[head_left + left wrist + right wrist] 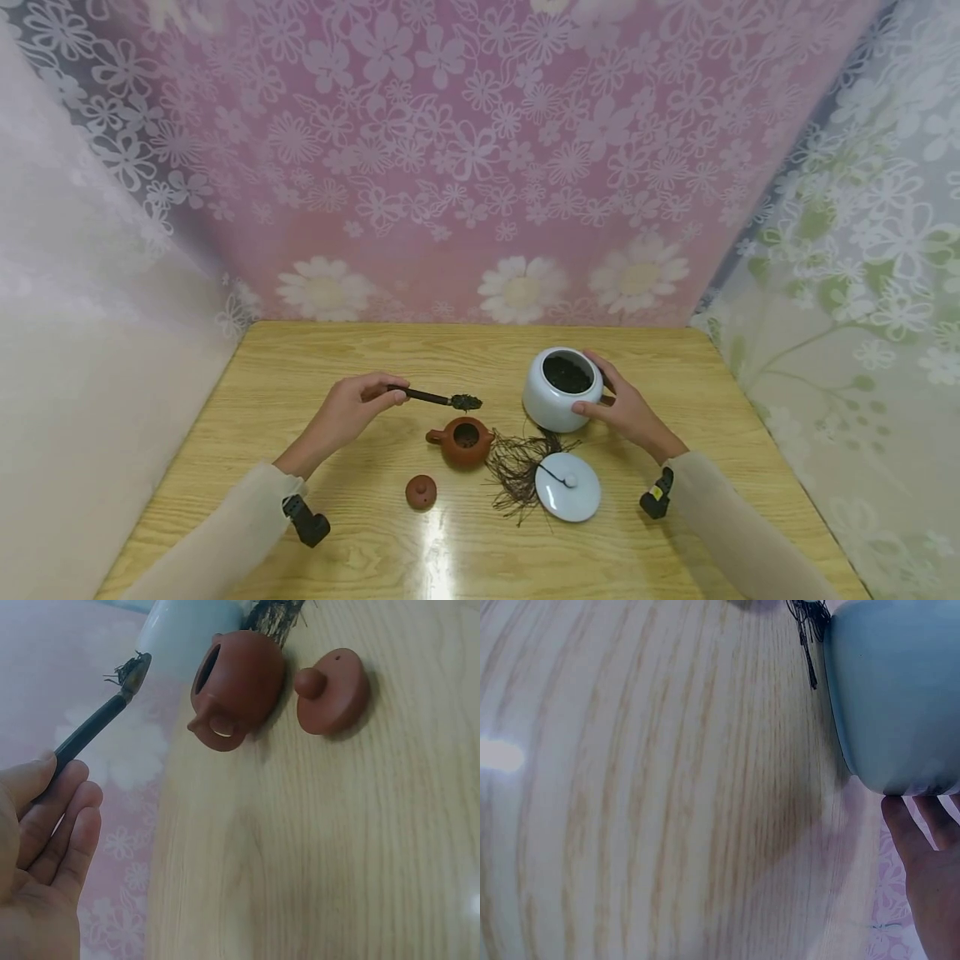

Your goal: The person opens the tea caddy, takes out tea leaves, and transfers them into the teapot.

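Nearest on the surface [360,542] lie a small brown lid [421,493] and a white lid [568,502] beside dark fringe [516,471]. Beyond stands the lidless brown teapot [467,457]; near it the left hand [352,410] pinches a leaf-laden scoop [427,396], while the right hand [628,414] grips the white jar [551,410] farther back.

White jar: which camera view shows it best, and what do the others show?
The head view: nearly all of the white jar shows, with its open mouth and dark contents. The left wrist view catches only part, behind the teapot; the right wrist view, only its side, cut by the frame.
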{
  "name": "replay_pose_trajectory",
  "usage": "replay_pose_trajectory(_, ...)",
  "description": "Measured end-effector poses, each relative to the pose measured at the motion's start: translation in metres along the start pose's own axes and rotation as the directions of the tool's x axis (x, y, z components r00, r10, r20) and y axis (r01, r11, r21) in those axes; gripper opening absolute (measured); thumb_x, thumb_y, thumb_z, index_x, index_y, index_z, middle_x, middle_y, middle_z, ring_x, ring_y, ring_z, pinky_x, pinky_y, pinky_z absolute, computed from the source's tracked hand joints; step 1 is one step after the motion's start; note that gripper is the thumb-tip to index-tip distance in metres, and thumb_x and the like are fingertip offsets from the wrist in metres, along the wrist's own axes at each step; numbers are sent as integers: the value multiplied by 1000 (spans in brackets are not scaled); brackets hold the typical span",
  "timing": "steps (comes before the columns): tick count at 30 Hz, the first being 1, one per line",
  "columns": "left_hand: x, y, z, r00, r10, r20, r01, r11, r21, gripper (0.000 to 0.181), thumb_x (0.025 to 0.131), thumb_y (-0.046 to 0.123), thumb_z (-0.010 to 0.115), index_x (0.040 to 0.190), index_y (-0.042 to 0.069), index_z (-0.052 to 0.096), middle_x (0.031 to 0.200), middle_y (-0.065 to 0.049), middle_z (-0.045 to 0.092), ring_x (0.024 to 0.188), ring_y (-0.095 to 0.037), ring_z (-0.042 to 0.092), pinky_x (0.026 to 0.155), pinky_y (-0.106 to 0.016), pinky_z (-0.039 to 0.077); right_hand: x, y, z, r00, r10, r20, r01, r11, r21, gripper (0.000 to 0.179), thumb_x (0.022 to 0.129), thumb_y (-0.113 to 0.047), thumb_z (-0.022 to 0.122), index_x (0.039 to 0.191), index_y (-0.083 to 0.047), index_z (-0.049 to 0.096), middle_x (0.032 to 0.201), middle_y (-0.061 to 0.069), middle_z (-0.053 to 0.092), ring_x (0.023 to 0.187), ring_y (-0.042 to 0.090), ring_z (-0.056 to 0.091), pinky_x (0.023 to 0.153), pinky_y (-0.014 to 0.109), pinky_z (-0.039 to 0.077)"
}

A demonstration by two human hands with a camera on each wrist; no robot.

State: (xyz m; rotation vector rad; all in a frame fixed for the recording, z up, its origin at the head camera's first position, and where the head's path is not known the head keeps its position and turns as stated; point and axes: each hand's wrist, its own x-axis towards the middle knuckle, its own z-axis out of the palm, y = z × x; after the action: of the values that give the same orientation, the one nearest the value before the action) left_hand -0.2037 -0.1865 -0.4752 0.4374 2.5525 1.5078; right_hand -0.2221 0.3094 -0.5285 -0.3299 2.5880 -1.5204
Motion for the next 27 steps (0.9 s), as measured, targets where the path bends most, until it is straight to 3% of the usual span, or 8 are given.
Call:
replay_pose_trajectory(3,-5,-4,-1,1000,-14,6,14,1000,0,30,106,40,73,133,29,78,125,2,81,117,-24,77,101,-50,62,0,-1,1,1000,0,0,0,1000,5,99,100,-28,84,175,-37,20,182,10,19,166,45,26,124,63,42)
replay_pose_trajectory(10,-13,-12,-2,1000,-16,20,16,1000,14,30,106,38,74,133,26,78,122,1,81,116,-29,77,97,-46,62,0,-2,0,1000,-8,2,8,1000,5,99,100,-27,84,174,-40,21,183,8,19,166,44,27,123,62,44)
replay_pose_trajectory(15,-16,-15,-4,1000,-24,20,23,999,39,29,106,40,73,132,26,78,120,2,81,114,-25,77,93,-39,60,-1,-1,0,1000,-9,4,9,1000,9,99,100,-27,84,175,-40,20,183,8,19,166,43,27,123,61,44)
replay_pose_trajectory(22,-19,-16,-6,1000,-18,23,17,999,32,27,106,38,74,129,26,80,122,0,81,112,-20,77,92,-40,61,-1,-1,0,1000,-14,0,14,1000,10,99,100,-26,84,175,-37,21,182,8,20,166,43,27,122,60,44)
replay_pose_trajectory(27,-19,-18,-4,999,-11,41,10,1000,22,26,105,38,74,129,27,80,121,2,81,113,-27,77,91,-41,62,0,-1,0,1000,-16,-2,16,1000,0,99,100,-25,84,175,-36,20,182,10,21,165,44,28,122,60,44)
